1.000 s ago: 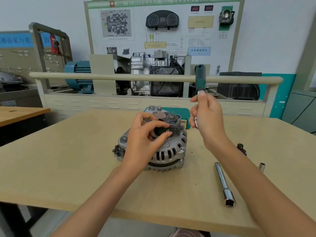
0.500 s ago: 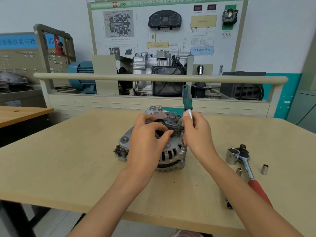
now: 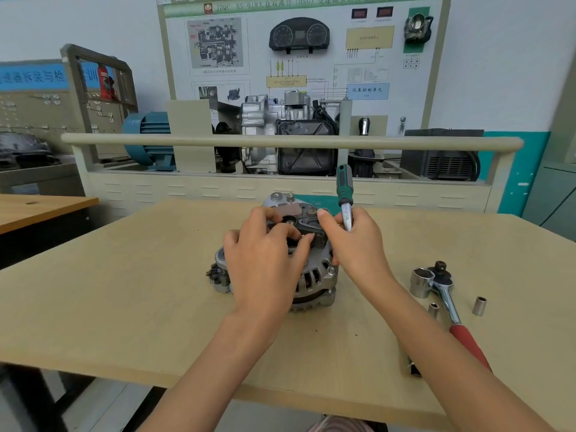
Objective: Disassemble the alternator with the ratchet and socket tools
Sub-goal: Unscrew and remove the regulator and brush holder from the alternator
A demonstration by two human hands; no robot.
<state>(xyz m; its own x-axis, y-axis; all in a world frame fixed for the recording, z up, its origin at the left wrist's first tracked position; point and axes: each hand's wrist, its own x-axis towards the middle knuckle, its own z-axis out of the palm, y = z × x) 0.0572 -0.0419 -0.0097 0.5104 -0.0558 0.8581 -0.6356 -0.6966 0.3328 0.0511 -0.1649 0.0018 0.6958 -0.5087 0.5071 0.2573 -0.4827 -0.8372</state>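
A silver alternator [image 3: 314, 277] sits on the tan table [image 3: 124, 291], rear end up, with a dark plastic part [image 3: 307, 227] on top. My left hand [image 3: 263, 266] lies over the alternator, its fingers pinching that dark part. My right hand [image 3: 358, 244] is at the alternator's right side and grips a green-handled driver [image 3: 344, 190] that stands upright, its thumb touching the dark part. A ratchet with a red handle [image 3: 452, 310] lies to the right, a large socket [image 3: 420, 282] at its head.
Two small sockets [image 3: 479, 305] [image 3: 433, 309] lie beside the ratchet. An extension bar end [image 3: 413, 367] peeks out under my right forearm. Behind the table stands a training bench with a rail [image 3: 280, 141], a gearbox and a wall chart.
My right hand came down from above the rail with the green-handled driver to the alternator's top. My left hand stayed on the dark part. The view shifted so the ratchet shows.
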